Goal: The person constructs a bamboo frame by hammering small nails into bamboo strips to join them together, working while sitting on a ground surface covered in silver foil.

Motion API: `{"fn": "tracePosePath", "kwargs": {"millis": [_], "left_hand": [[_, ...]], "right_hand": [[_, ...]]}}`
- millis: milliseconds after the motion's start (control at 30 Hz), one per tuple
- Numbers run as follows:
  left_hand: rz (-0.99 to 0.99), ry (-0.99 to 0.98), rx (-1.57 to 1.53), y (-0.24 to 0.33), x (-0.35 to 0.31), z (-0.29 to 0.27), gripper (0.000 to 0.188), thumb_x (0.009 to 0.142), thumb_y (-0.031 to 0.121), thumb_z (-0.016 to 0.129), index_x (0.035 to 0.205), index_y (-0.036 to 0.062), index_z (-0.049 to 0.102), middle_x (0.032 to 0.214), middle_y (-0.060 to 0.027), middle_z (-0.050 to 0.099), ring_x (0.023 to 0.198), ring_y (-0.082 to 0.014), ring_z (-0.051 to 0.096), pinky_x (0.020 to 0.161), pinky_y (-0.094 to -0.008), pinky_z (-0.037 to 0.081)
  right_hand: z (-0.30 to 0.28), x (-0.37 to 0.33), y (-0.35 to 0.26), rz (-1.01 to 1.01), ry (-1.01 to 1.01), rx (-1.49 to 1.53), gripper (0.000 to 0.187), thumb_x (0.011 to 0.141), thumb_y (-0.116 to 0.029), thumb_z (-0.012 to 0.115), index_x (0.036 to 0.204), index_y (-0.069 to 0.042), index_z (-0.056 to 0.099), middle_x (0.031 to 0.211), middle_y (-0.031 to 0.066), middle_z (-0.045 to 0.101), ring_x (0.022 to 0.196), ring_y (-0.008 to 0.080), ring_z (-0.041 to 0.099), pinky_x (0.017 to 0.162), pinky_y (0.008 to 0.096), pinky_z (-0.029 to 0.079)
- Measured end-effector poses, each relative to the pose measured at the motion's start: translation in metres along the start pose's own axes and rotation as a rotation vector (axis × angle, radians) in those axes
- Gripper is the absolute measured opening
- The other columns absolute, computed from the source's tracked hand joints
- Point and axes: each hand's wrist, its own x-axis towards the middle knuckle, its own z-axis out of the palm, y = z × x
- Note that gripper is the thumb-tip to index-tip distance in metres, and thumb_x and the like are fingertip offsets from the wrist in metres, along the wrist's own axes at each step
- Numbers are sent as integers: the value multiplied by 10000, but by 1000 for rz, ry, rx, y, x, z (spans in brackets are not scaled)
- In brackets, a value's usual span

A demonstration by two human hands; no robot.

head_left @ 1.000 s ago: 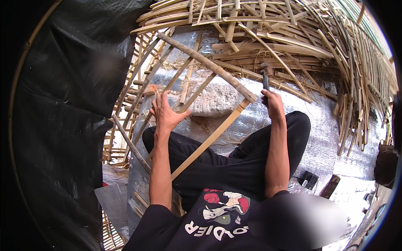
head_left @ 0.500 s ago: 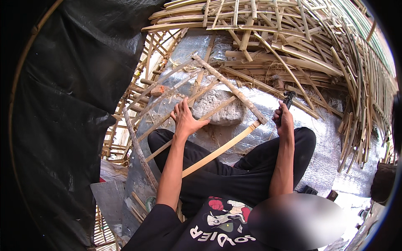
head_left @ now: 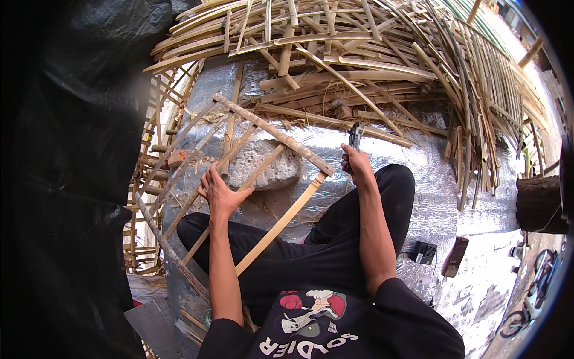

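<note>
A slatted bamboo frame (head_left: 281, 134) leans over my lap, its upper part above a rough grey stone block (head_left: 266, 167). My left hand (head_left: 220, 190) grips the frame's slats, fingers over one slat and thumb stretched toward another. One paler, freshly cut slat (head_left: 281, 224) runs from the frame's right corner down toward my lap. Beyond that corner, my right hand (head_left: 357, 161) is closed around a dark hand tool with a metallic head (head_left: 355, 136), held upright and apart from the frame. The tool's exact kind cannot be made out.
Split bamboo strips (head_left: 371, 78) are piled at the back and right. A black sheet (head_left: 78, 179) hangs at the left. Silvery foil matting (head_left: 442, 179) covers the ground. A black charger-like box (head_left: 423, 252) and a brown block (head_left: 455, 256) lie at my right.
The view has swung right, so everything appears further left. My right hand has brought the tool slightly closer to the frame's corner and more upright. My left hand stays on the slats.
</note>
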Motion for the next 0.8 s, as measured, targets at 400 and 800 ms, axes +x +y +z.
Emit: {"fn": "tracePosePath", "kwargs": {"millis": [400,800], "left_hand": [[-32,-21,49,3,3,2,1199,562,511,949,1494,95,321,1448,-206,479,1399,-409,352,1106,-627,218],[-2,-7,93,9,5,8,1190,579,512,951,1510,109,330,1475,-199,485,1398,-414,373,1102,-626,236]], "right_hand": [[-5,-3,-5,-188,111,-941,566,849,-434,737,1026,102,691,989,324,710,973,457,709,876,482,562],[-95,-26,-82,-567,580,-578,550,890,-392,747,1217,47,686,1158,221,729,1098,309,701,969,383,528]]}}
